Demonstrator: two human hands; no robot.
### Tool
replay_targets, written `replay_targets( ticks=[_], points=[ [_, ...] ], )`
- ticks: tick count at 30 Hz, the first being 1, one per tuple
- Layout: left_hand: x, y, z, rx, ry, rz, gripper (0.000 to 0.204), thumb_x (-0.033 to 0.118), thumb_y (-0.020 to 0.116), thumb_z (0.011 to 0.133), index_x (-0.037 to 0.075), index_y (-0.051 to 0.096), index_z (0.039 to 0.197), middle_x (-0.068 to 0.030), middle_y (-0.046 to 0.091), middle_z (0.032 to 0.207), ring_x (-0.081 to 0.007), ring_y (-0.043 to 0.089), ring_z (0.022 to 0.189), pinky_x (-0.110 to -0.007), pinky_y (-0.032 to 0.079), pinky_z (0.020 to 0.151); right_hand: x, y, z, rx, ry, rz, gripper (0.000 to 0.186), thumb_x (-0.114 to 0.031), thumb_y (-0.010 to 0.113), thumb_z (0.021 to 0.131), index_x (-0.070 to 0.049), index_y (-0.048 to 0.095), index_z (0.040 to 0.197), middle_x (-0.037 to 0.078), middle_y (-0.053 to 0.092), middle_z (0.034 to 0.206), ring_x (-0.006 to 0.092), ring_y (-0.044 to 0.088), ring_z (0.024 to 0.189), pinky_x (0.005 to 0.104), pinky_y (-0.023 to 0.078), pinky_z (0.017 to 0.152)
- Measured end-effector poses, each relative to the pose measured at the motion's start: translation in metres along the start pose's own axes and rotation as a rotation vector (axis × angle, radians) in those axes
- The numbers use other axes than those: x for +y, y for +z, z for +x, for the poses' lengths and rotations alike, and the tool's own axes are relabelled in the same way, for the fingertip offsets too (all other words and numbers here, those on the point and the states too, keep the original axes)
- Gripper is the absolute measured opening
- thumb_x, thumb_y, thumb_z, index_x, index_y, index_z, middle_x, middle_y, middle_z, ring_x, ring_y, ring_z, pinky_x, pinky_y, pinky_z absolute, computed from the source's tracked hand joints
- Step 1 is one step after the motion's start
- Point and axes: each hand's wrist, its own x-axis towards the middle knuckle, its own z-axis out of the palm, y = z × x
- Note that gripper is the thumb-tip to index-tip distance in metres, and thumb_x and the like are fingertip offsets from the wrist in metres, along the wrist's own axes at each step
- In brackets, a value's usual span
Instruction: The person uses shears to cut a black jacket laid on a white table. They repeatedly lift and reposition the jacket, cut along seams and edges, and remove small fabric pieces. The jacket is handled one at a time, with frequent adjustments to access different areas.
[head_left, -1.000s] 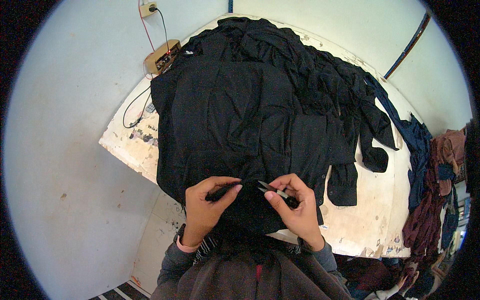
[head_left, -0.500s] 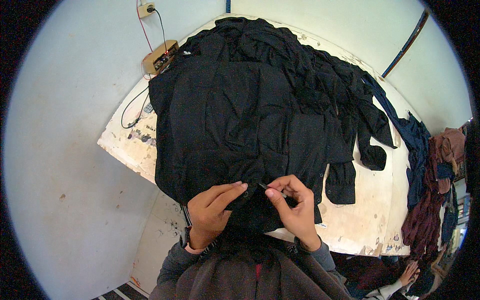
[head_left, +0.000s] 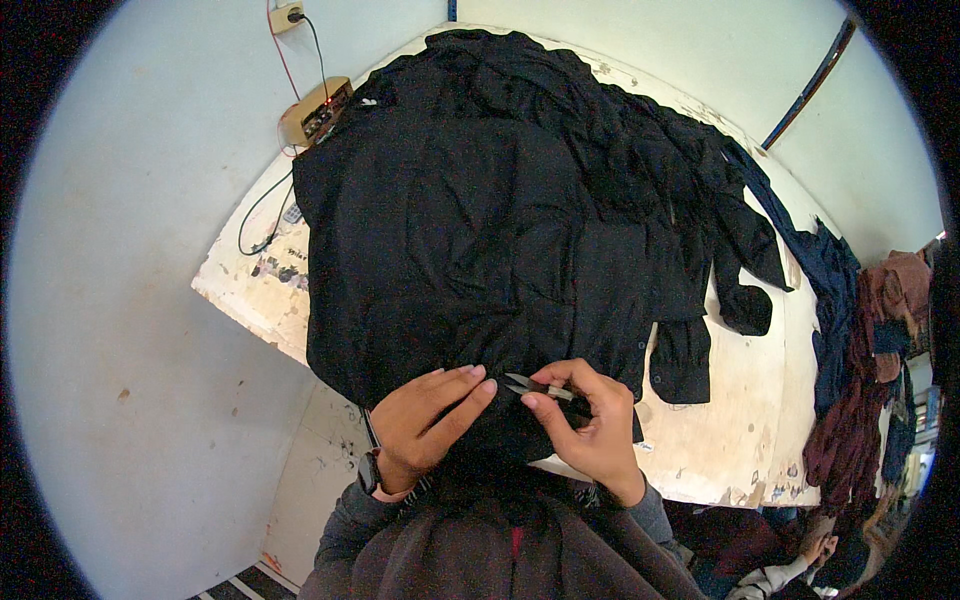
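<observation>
A black long-sleeved shirt (head_left: pixel 440 235) lies spread over the table, its near edge toward me. My left hand (head_left: pixel 425 425) is on that near part, thumb and fingers closed on the cloth. Between the thumb and fingers of my right hand (head_left: pixel 600 430) is a small pair of thread snips (head_left: pixel 560 391). Their tips point left, slightly parted, just off my left fingertips. Dark cloth around the blades hides whether they touch a thread.
More black garments (head_left: pixel 520 70) are heaped at the back of the pale, worn table (head_left: pixel 720 440). A tan electrical box (head_left: pixel 318 115) with cables sits at the far left. Navy and maroon clothes (head_left: pixel 845 420) hang off the right edge. Another person's hand (head_left: pixel 822 548) shows at lower right.
The snips have moved slightly left, and their blades now show parted. My left fingers have shifted a little on the cloth. The other person's hand has changed position.
</observation>
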Motion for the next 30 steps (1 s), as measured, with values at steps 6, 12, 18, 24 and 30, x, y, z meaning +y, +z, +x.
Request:
replay_targets(
  ticks=[6,12,18,24,30],
  points=[
    [-0.001,0.001,-0.004,0.017,0.002,0.009,0.023,0.010,0.068,0.087,0.008,0.077,0.108,-0.0101,0.076,0.110,-0.0238,0.075,0.101,-0.036,0.062,0.084,-0.002,0.002,0.000,0.011,-0.032,-0.022,0.018,-0.022,0.082,0.083,-0.010,0.071,0.091,0.006,0.072,0.080,0.0229,0.071,0.067,0.0318,0.051,0.061],
    [-0.005,-0.001,-0.006,0.014,-0.017,-0.030,0.021,0.011,0.068,0.087,0.005,0.076,0.105,-0.0116,0.076,0.112,-0.0252,0.075,0.101,-0.037,0.062,0.083,-0.014,-0.009,0.001,-0.058,-0.180,-0.161,0.020,-0.022,0.083,0.079,-0.010,0.071,0.091,0.004,0.073,0.082,0.0194,0.069,0.065,0.0315,0.045,0.055],
    [-0.006,-0.001,-0.005,-0.011,0.010,-0.069,0.014,0.008,0.069,0.085,0.004,0.074,0.098,-0.0129,0.075,0.112,-0.0264,0.075,0.100,-0.037,0.062,0.082,-0.017,-0.008,0.001,-0.090,-0.215,-0.164,0.023,-0.022,0.084,0.079,-0.010,0.070,0.093,0.003,0.072,0.082,0.0181,0.068,0.063,0.0309,0.043,0.054],
    [-0.009,0.002,-0.006,-0.009,-0.093,-0.252,0.021,0.000,0.077,0.078,0.004,0.064,0.094,-0.0146,0.075,0.111,-0.0276,0.075,0.097,-0.034,0.060,0.080,-0.007,-0.001,0.002,0.010,-0.163,-0.131,0.030,-0.019,0.084,0.079,-0.007,0.068,0.102,0.005,0.072,0.084,0.0186,0.070,0.070,0.0302,0.048,0.062],
    [0.007,0.000,0.006,0.020,-0.854,-0.708,0.033,0.005,0.075,0.092,0.003,0.052,0.116,-0.0093,0.071,0.104,-0.0090,0.066,0.089,-0.025,0.054,0.079,0.037,0.003,0.014,-0.165,0.190,0.226,0.034,0.002,0.076,0.084,-0.004,0.063,0.115,0.002,0.071,0.097,0.0110,0.068,0.091,0.0247,0.051,0.077]
  ],
)
